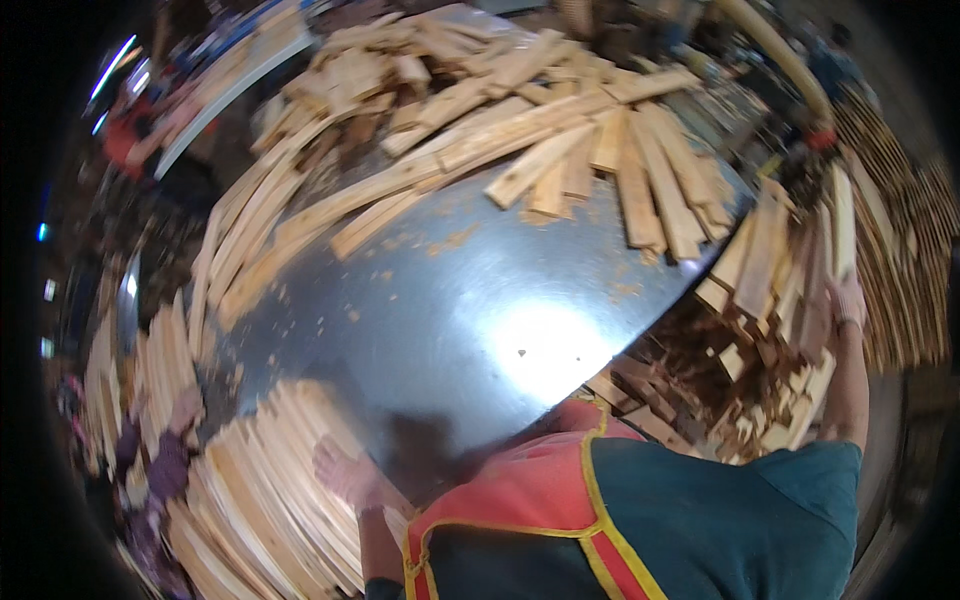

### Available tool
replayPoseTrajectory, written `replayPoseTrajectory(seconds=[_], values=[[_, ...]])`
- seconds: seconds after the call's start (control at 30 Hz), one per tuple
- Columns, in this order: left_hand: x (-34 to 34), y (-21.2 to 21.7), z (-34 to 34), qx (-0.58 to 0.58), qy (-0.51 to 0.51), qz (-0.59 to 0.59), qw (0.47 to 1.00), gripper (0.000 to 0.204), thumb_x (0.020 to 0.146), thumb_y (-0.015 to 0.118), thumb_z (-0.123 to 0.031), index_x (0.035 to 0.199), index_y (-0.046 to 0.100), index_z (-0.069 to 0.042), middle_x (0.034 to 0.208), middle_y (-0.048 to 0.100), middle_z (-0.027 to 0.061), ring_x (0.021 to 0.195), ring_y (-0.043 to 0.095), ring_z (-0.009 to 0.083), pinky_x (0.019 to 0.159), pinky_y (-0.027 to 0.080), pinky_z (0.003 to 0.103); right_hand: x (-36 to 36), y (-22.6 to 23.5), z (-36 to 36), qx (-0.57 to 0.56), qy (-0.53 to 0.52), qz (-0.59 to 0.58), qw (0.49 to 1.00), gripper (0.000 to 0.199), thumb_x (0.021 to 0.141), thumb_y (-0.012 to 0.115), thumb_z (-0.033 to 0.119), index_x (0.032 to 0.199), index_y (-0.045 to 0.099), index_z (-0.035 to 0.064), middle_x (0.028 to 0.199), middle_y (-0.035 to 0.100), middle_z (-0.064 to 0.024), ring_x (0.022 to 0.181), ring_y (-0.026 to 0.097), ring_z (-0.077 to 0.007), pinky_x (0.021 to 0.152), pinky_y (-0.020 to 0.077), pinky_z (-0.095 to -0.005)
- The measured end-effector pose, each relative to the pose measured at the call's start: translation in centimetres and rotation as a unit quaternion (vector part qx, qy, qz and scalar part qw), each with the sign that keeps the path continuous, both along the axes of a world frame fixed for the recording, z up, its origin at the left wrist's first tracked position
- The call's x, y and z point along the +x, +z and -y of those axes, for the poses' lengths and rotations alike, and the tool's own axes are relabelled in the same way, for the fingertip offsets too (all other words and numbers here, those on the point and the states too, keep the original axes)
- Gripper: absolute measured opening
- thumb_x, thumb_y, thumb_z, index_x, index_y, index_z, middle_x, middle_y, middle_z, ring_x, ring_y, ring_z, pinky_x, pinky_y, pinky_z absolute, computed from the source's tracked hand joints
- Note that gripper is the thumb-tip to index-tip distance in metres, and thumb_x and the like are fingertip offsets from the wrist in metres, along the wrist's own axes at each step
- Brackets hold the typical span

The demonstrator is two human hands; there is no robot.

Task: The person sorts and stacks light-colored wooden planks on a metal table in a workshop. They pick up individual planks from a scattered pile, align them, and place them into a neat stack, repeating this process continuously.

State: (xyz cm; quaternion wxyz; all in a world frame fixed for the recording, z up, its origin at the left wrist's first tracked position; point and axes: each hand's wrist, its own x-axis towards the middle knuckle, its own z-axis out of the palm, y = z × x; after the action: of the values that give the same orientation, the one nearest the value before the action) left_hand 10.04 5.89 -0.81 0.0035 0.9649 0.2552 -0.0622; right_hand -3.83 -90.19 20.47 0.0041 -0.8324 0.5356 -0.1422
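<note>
My left hand lies against the near edge of a row of pale wooden slats stacked on edge at the lower left. Its fingers look stretched out over the wood, somewhat blurred. Far out to the right, my right hand is closed round the lower end of a pale wooden board. That board points away from me, beside more slats. Between my arms lies the bare part of a shiny metal table, dotted with wood chips.
A loose heap of boards covers the table's far side. Offcuts pile up below its right edge. Stacked slats stand at far right. At left, a co-worker's purple sleeve is close to my stack; another person in red is farther back.
</note>
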Motion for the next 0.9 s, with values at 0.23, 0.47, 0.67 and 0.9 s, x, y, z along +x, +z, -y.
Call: replayPoseTrajectory(seconds=[0.23, 0.47, 0.67, 0.9], values=[[-4.9, -2.3, -2.0, 0.071, 0.019, 0.054, 0.996, 0.069, 0.094, 0.071, -0.032, 0.157, 0.049, -0.016, 0.162, 0.047, 0.0138, 0.151, 0.04, 0.0392, 0.128, 0.029, 0.054, 26.7, -1.8, -20.3, 0.079, 0.4, -0.018, 0.913, 0.077, 0.091, 0.077, 0.033, 0.159, 0.05, 0.008, 0.16, 0.052, -0.0222, 0.148, 0.05, -0.0384, 0.124, 0.0389, -0.0422], [-3.1, -1.4, -1.6, 0.049, -0.017, 0.11, 0.993, 0.065, 0.084, 0.072, -0.02, 0.147, 0.055, -0.015, 0.147, 0.055, 0.0137, 0.14, 0.049, 0.0399, 0.121, 0.038, 0.054, 54.2, -7.9, -46.0, 0.025, 0.64, -0.179, 0.747, 0.087, 0.086, 0.079, 0.041, 0.16, 0.045, 0.0088, 0.161, 0.05, -0.019, 0.146, 0.051, -0.0382, 0.122, 0.0417, -0.0433], [-3.8, 0.0, -2.1, 0.034, -0.046, 0.174, 0.983, 0.069, 0.08, 0.078, -0.022, 0.143, 0.057, -0.004, 0.143, 0.054, 0.0235, 0.137, 0.049, 0.0486, 0.117, 0.04, 0.06, 68.9, -15.9, -54.8, -0.032, 0.7, -0.248, 0.669, 0.097, 0.072, 0.085, 0.044, 0.152, 0.048, 0.0031, 0.151, 0.057, -0.024, 0.14, 0.053, -0.0424, 0.119, 0.0438, -0.0449], [-3.8, 0.6, -2.6, 0.019, 0.0, 0.169, 0.985, 0.065, 0.073, 0.075, -0.024, 0.137, 0.067, -0.017, 0.138, 0.061, 0.0132, 0.136, 0.054, 0.0369, 0.119, 0.041, 0.055, 61.4, -18.6, -57.4, 0.023, 0.793, -0.303, 0.528, 0.098, 0.057, 0.088, 0.026, 0.145, 0.052, 0.0029, 0.117, 0.067, -0.0286, 0.11, 0.064, -0.0518, 0.098, 0.0547, -0.0556]])
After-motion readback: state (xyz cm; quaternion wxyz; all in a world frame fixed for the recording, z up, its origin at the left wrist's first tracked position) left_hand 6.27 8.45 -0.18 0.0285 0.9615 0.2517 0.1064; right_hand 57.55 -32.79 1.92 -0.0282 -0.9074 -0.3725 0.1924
